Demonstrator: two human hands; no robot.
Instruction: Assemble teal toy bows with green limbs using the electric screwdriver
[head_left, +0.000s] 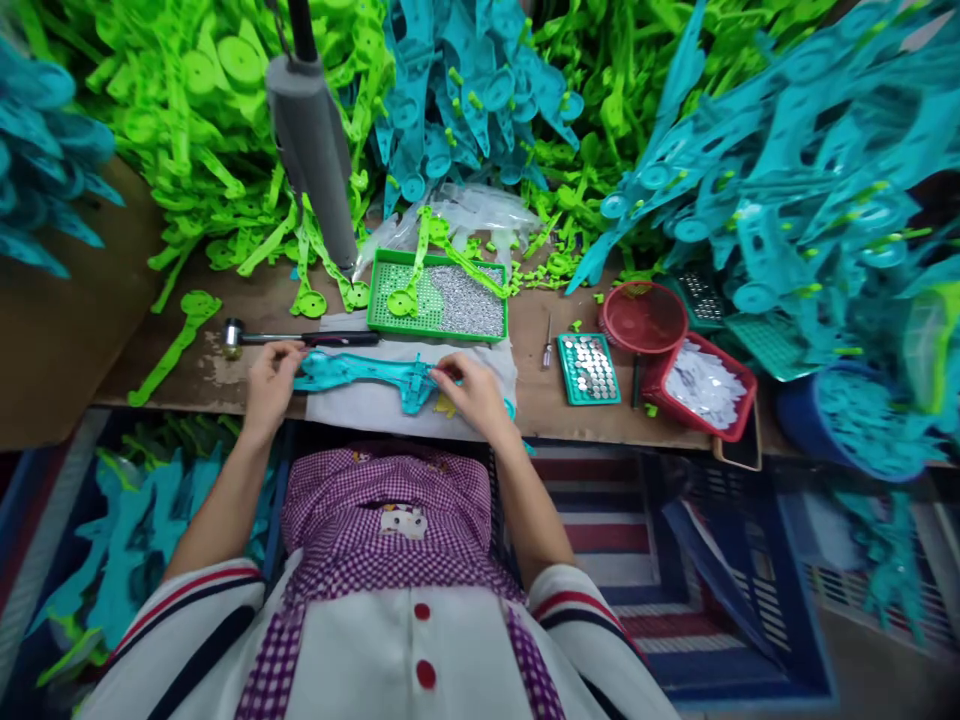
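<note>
A long turquoise plastic part (367, 372) lies crosswise over a white cloth (495, 366) at the bench's front edge. At its left end, my left hand (271, 385) pinches the plastic between thumb and fingers. My right hand (474, 392) grips the other end, fingers closed near the cross-shaped portion. Just behind the part rests a hammer (300, 338) with a metal head and dark handle. Beyond it sits a green tray (438, 330) filled partly with small silvery pieces, with lime-green plastic parts (405, 298) laid over it.
A grey electric screwdriver (311, 140) hangs above the bench. To the right are a small screwdriver (547, 345), a teal tray of round metal discs (589, 370), a red bowl (643, 315) and a red basket (701, 385). Lime-green (180, 110) and turquoise (810, 150) parts are heaped behind.
</note>
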